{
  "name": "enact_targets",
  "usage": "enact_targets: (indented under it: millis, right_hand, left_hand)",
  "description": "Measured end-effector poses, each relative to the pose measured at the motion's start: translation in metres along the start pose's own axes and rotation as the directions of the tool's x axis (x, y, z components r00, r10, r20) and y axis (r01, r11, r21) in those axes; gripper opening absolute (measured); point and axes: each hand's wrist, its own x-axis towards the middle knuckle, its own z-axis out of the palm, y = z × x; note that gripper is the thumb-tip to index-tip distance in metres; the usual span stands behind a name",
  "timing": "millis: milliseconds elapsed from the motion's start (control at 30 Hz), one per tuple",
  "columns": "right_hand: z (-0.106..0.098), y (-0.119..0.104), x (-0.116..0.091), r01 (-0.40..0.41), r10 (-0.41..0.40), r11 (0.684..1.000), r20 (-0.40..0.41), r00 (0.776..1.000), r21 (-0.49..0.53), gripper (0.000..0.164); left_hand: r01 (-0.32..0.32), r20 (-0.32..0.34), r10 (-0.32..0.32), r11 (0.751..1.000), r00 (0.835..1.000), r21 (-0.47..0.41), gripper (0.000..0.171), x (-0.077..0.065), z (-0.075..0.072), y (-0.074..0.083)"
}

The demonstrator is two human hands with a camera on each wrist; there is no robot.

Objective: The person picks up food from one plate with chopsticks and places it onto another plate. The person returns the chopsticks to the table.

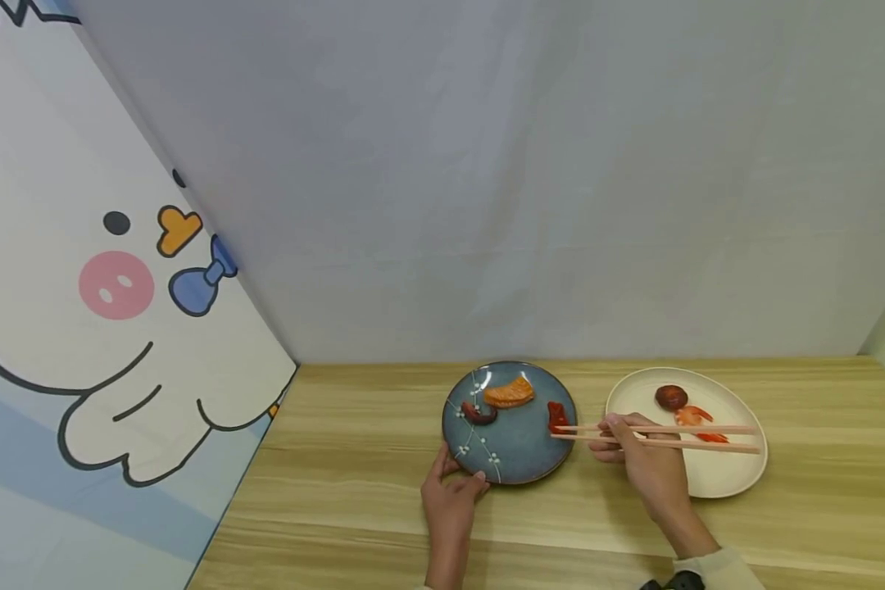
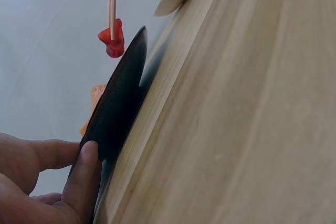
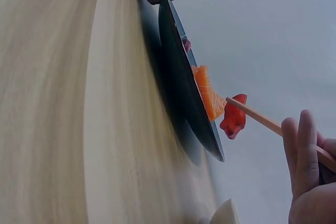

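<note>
My left hand [image 1: 450,500] grips the near left rim of a blue plate [image 1: 519,455] with a white blossom pattern. On that plate lie an orange salmon slice [image 1: 509,393] with pale stripes and a dark red curled piece [image 1: 479,414]. My right hand [image 1: 652,471] holds a pair of light wooden chopsticks [image 1: 737,448], pointing left. Pinched at their tips is a glossy red food piece [image 1: 556,415]. Both wrist views show this red piece [image 2: 113,45] raised off the blue plate's right side.
To the right stands a cream plate [image 1: 730,479], partly behind the right hand and chopsticks. It bears a round brown piece [image 1: 671,397] and an orange-red shrimp-like piece [image 1: 689,416]. A pale curtain [image 1: 524,205] hangs behind the wooden table [image 1: 339,492]; a cartoon-printed panel [image 1: 118,369] borders the left.
</note>
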Motion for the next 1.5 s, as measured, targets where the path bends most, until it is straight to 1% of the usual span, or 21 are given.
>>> enact_targets:
  millis: [100, 367, 500, 733, 900, 1067, 1200, 1367, 1500]
  right_hand:
    - [-0.002, 0.002, 0.002, -0.004, 0.004, 1.0, -0.003, 1.0, 0.013, 0.022]
    - [-0.006, 0.008, 0.005, 0.004, -0.004, 1.0, 0.005, 1.0, 0.023, 0.024]
    - [-0.007, 0.011, 0.005, 0.012, -0.012, 1.0, 0.006, 1.0, 0.025, 0.021]
    - [-0.01, 0.007, 0.0, 0.035, -0.035, 0.999, 0.004, 0.999, 0.033, 0.02]
    - [-0.011, 0.005, -0.002, 0.036, -0.036, 0.998, 0.002, 0.999, 0.044, 0.019]
    - [-0.013, 0.002, -0.003, 0.026, -0.026, 0.999, 0.002, 1.0, 0.021, 0.02]
    - [-0.015, 0.002, -0.003, 0.011, -0.011, 1.0, 0.0, 1.0, -0.007, 0.022]
    - [-0.017, 0.002, -0.002, 0.004, -0.004, 1.0, 0.002, 1.0, -0.012, 0.021]
    - [-0.019, 0.001, -0.002, 0.008, -0.008, 1.0, 0.002, 1.0, 0.012, 0.02]
  left_hand:
    - [-0.002, -0.001, 0.002, 1.0, 1.0, 0.009, 0.083, 0.001, 0.001, -0.001]
    - [-0.014, -0.008, 0.014, 1.0, 1.0, 0.016, 0.084, 0.005, 0.003, -0.006]
    - [-0.014, -0.013, 0.015, 1.0, 1.0, 0.016, 0.085, 0.007, 0.004, -0.009]
    - [-0.018, -0.007, 0.018, 1.0, 1.0, 0.007, 0.085, 0.004, 0.003, -0.007]
    - [-0.017, -0.012, 0.017, 1.0, 1.0, 0.0, 0.084, 0.003, 0.002, -0.007]
    - [-0.023, -0.012, 0.023, 1.0, 1.0, -0.008, 0.083, 0.003, 0.001, -0.007]
    - [-0.04, -0.007, 0.04, 0.999, 0.999, -0.011, 0.083, 0.003, 0.001, -0.007]
    - [-0.015, -0.01, 0.015, 1.0, 1.0, -0.015, 0.084, 0.004, 0.002, -0.007]
    - [-0.002, -0.017, 0.002, 1.0, 1.0, -0.006, 0.085, 0.007, 0.003, -0.008]
